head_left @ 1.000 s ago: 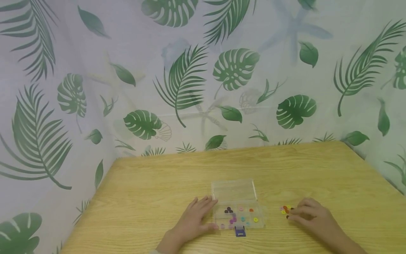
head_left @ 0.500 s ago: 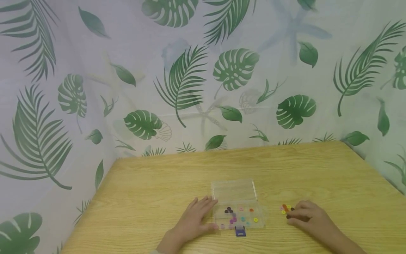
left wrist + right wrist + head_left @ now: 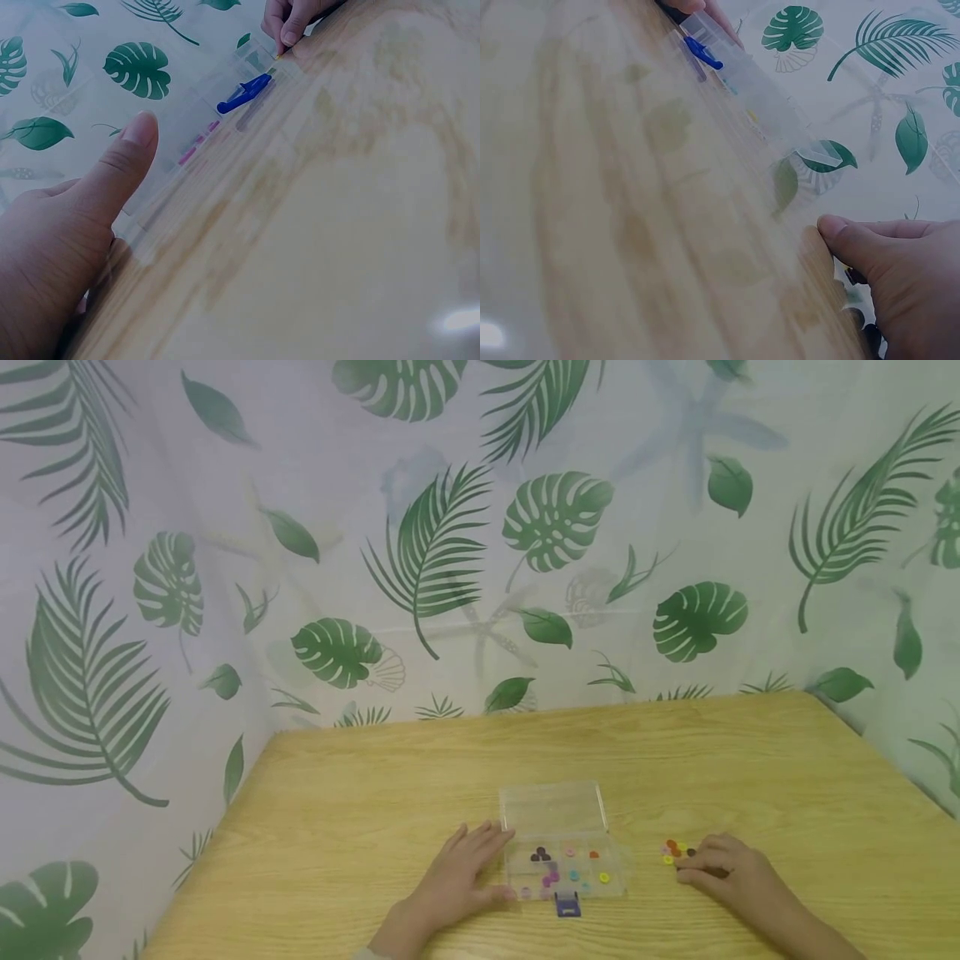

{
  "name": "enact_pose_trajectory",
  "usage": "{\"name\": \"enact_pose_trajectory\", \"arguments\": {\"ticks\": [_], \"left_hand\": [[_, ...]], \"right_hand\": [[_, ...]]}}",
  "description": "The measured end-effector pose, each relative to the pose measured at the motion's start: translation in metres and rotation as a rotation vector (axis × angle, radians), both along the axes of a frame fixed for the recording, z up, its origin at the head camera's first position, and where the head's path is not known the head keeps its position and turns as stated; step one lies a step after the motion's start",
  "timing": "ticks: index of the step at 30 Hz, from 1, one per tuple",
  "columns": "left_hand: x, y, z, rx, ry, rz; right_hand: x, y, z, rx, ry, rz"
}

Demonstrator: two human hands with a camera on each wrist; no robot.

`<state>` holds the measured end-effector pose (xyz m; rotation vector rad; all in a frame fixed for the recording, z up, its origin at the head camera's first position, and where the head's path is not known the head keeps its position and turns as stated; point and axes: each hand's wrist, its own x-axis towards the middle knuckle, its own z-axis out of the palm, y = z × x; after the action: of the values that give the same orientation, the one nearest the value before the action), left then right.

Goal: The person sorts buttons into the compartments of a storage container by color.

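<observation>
A clear plastic compartment box lies on the table, its transparent lid swung back and a blue latch at its front. Small round buttons in black, purple, pink, blue, red and yellow sit in its compartments. My left hand rests at the box's left side, fingers spread and thumb by the front corner. To the right lies a small loose group of buttons, red, yellow, pink and black. At its near edge my right hand pinches a black button, mostly covered by thumb and index finger.
The wooden table reaches back to a leaf-patterned cloth, which also hangs along both sides. The opened lid lies behind the box. In the right wrist view, the blue latch sticks out from the box's front.
My right fingertips have closed together over the black button beside the loose group, covering more of it. My left hand and the box have stayed in place.
</observation>
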<state>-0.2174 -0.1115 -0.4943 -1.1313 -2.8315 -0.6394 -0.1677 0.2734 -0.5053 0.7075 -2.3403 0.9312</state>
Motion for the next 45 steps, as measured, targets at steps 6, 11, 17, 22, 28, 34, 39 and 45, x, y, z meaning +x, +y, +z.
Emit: {"name": "enact_pose_trajectory", "arguments": {"ticks": [6,11,17,22,28,34,39,45], "left_hand": [[0.0,-0.001,0.0,0.005,-0.009,0.004],[0.0,-0.001,-0.001,0.005,-0.002,0.002],[0.001,-0.001,-0.003,0.014,-0.009,0.0],[0.001,-0.001,-0.005,0.006,-0.002,0.003],[0.001,-0.001,-0.003,0.009,-0.002,0.005],[0.0,-0.001,-0.003,0.007,0.0,0.001],[-0.001,-0.001,-0.003,0.012,-0.001,-0.001],[-0.002,-0.001,-0.002,0.008,0.005,0.002]], "right_hand": [[0.001,-0.001,-0.001,0.022,-0.024,-0.011],[0.002,-0.002,0.0,0.045,-0.054,-0.017],[0.007,-0.001,0.004,0.017,-0.214,-0.079],[0.004,0.0,0.008,-0.002,-0.249,-0.137],[-0.01,-0.005,0.011,0.002,-0.039,-0.079],[-0.018,-0.019,0.018,-0.022,-0.102,-0.092],[-0.024,-0.033,0.023,-0.053,-0.182,-0.12],[-0.032,-0.052,0.023,-0.055,-0.092,-0.078]]}}
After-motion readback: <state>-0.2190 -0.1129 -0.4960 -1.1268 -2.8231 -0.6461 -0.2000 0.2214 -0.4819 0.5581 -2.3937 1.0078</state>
